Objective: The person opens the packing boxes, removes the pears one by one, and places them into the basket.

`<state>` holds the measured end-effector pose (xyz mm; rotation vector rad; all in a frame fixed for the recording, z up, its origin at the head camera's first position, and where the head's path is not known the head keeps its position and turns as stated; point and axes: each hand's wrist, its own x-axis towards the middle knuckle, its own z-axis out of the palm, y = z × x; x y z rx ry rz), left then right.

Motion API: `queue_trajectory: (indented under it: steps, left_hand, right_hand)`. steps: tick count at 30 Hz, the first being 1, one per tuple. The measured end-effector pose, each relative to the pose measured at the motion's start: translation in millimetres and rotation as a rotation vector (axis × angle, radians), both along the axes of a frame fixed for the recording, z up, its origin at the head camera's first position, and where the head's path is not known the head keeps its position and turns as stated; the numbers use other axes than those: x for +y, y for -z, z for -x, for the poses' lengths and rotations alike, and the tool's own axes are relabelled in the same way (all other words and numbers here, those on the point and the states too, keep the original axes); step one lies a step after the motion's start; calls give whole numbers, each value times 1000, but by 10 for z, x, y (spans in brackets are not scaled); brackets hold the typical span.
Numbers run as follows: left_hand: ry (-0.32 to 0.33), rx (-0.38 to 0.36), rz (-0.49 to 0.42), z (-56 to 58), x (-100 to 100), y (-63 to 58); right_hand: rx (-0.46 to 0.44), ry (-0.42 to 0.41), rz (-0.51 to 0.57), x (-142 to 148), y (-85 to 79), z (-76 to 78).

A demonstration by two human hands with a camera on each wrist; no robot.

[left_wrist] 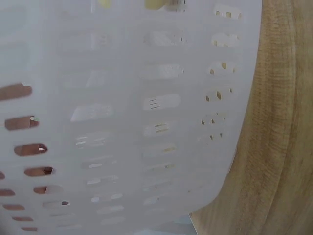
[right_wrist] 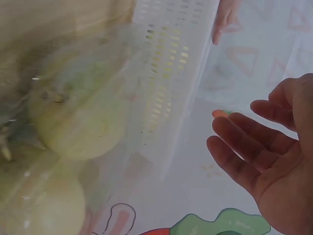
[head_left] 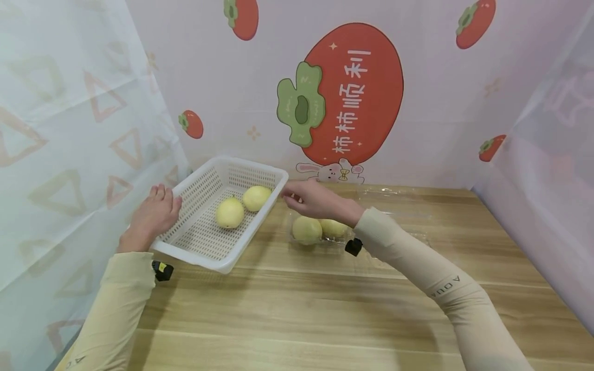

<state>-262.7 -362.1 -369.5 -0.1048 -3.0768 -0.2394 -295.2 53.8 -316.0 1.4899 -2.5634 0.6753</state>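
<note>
A white perforated plastic basket sits at the left with two pale yellow, rounded fruits inside. At its left rim is my left hand, fingers extended along the outside. The left wrist view is filled by the basket's slotted wall, which hides that hand. My right hand hovers just past the basket's right rim, palm empty and fingers loosely bent, as the right wrist view also shows. Below it, two more pale yellow fruits lie in a clear plastic container, partly covered by my wrist.
Clear plastic packaging extends behind and right of my right forearm on the wooden table. A printed cloth wall stands close behind the basket, with a patterned side sheet near my left arm.
</note>
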Motion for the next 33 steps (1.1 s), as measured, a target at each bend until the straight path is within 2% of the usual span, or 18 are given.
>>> queue_trajectory:
  steps: [7, 12, 18, 22, 25, 29, 33]
  left_hand:
    - [13, -21, -33, 4, -19, -35]
    - [28, 24, -139, -17, -29, -42]
    - [25, 231, -214, -44, 79, -59]
    - [51, 393, -246, -102, 260, -150]
    - [96, 506, -265, -151, 424, -233]
    - [185, 619, -270, -207, 606, -298]
    - [260, 667, -276, -249, 741, -303]
  right_hand:
    - [1, 12, -21, 223, 90, -82]
    - [-24, 46, -1, 392, 157, -149]
    - [4, 88, 10, 557, 262, -185]
    - [28, 116, 1, 665, 319, -227]
    - [28, 133, 2, 730, 354, -261]
    - [45, 148, -20, 807, 387, -304]
    - [84, 139, -57, 890, 429, -343]
